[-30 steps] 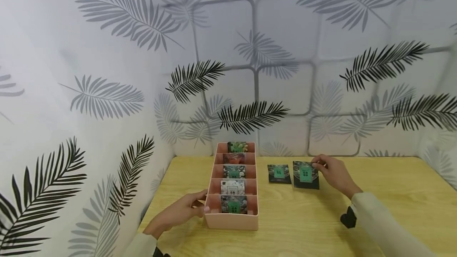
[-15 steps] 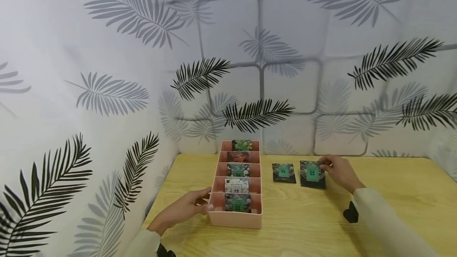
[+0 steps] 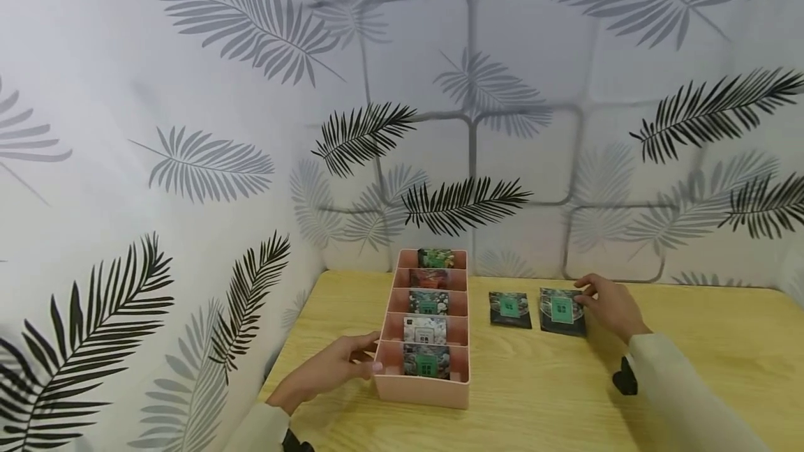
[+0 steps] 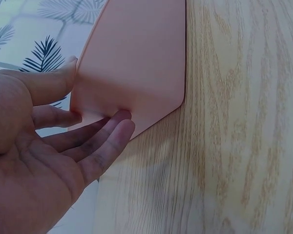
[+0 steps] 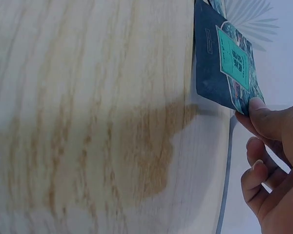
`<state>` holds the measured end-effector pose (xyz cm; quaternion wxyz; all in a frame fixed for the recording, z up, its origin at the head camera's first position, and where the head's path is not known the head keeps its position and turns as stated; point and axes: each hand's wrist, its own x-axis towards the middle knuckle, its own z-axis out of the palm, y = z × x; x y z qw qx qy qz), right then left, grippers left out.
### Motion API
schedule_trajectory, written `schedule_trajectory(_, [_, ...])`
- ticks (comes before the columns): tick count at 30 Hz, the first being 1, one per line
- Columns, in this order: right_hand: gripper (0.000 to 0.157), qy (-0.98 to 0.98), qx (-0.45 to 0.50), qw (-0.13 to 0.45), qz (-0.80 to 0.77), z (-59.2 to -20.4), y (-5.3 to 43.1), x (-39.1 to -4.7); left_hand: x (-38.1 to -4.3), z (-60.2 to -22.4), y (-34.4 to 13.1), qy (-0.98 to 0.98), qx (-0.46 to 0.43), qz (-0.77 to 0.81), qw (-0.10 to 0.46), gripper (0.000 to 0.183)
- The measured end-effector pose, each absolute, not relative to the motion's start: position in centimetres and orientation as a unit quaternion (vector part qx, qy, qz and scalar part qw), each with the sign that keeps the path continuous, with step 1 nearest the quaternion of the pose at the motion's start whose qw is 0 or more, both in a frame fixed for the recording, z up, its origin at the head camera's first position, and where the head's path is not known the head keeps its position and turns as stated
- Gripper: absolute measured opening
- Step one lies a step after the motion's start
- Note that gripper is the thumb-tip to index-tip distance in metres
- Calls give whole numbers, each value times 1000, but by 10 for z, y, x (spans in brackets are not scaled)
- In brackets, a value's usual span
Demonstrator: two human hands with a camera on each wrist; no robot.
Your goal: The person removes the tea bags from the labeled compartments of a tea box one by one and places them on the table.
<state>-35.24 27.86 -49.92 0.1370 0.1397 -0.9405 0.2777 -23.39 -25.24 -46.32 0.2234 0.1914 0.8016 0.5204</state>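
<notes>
A long pink organizer box (image 3: pixel 423 392), split into several compartments, stands on the table with an upright sachet in each visible one. At its near left corner my left hand (image 3: pixel 342 366) holds on, the thumb at the rim and other fingers against the outer wall in the left wrist view. To the right of the box lie two dark sachets with green labels. My right hand (image 3: pixel 611 304) pinches the upper right corner of the right-hand sachet (image 3: pixel 561 323) between thumb and index finger; the remaining fingers curl loosely. The other sachet (image 3: pixel 510 319) lies just left of it, untouched.
The light wooden table (image 3: pixel 534 396) reaches back to a white wall (image 3: pixel 433 26) printed with grey and black leaves. A similar wall rises along the left side.
The whole scene has shifted a little rightward as the head view turned. Both hands keep their places on the box and the sachet, and the pinched sachet lies slightly flatter.
</notes>
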Motion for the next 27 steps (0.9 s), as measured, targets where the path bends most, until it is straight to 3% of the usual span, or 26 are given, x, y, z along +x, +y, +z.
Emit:
schedule_trajectory(7, [11, -949, 120, 122, 264, -504, 284, -357, -235, -467, -251, 807, 192, 514, 220, 69])
schedule_trajectory(27, [13, -956, 73, 82, 271, -510, 278, -365, -234, -466, -253, 809, 190, 509, 226, 67])
